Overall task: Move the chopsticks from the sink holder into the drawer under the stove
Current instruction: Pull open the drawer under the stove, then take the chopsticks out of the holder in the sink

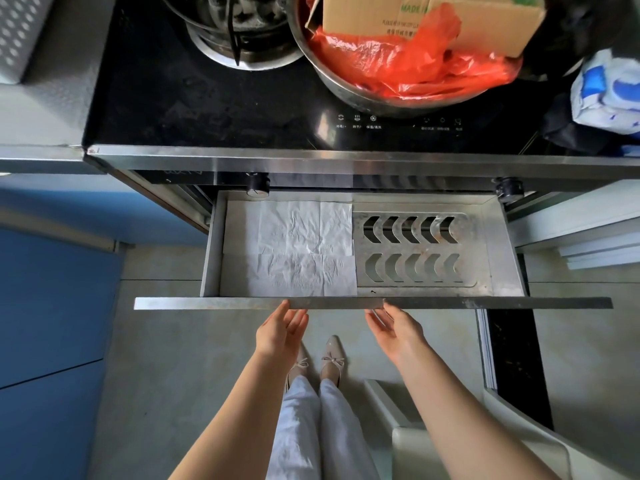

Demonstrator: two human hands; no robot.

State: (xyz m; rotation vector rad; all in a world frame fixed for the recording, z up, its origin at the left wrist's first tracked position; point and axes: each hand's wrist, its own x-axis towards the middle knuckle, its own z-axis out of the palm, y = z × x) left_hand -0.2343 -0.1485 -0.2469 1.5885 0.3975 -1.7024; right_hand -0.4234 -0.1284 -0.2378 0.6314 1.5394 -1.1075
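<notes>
The metal drawer [502, 303] under the black stove [207, 109] stands pulled out. Its left half is lined with white paper towels [294, 251]; its right half holds a perforated metal plate [412, 251] with crescent slots. No chopsticks or sink holder are in view. My left hand [280, 329] is just below the drawer's front edge, fingers apart, fingertips touching the edge, holding nothing. My right hand [394, 329] is beside it at the same edge, palm turned inward, empty.
On the stove stand a burner ring [239, 36] and a steel pot [346, 88] with red plastic bags and a cardboard box [433, 19]. A blue-white bag [609, 91] lies at right. Blue cabinet doors [52, 306] are left, a white chair [450, 441] at lower right.
</notes>
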